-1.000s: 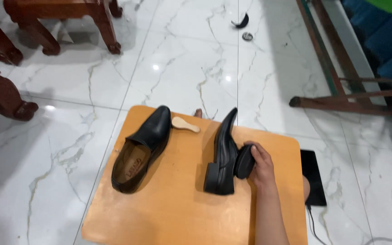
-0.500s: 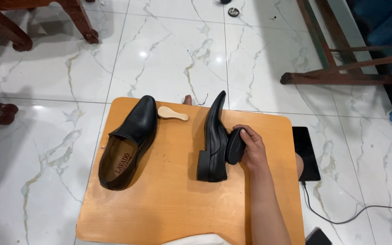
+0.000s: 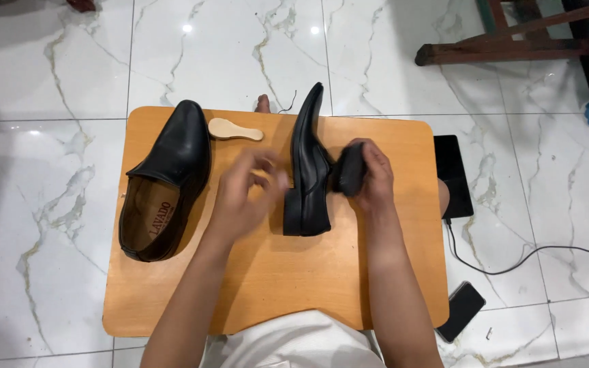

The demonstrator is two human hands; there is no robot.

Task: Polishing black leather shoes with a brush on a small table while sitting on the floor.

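Two black leather shoes lie on a wooden lap board. The left shoe sits upright with its opening facing me. The right shoe lies on its side, sole edge toward my left hand. My right hand grips a dark pad or cloth pressed against that shoe's upper. My left hand hovers blurred just left of the shoe, fingers spread, holding nothing. A small pale wooden brush lies on the board between the two shoe toes.
The board rests over a white marble floor. A black tablet with a cable lies right of the board, and a dark phone lies near the lower right corner. Dark wooden furniture legs stand at the top right.
My left hand has come into view and reached toward the side-lying shoe. The right hand stays on the shoe with the dark pad. The camera has tilted down and closer.
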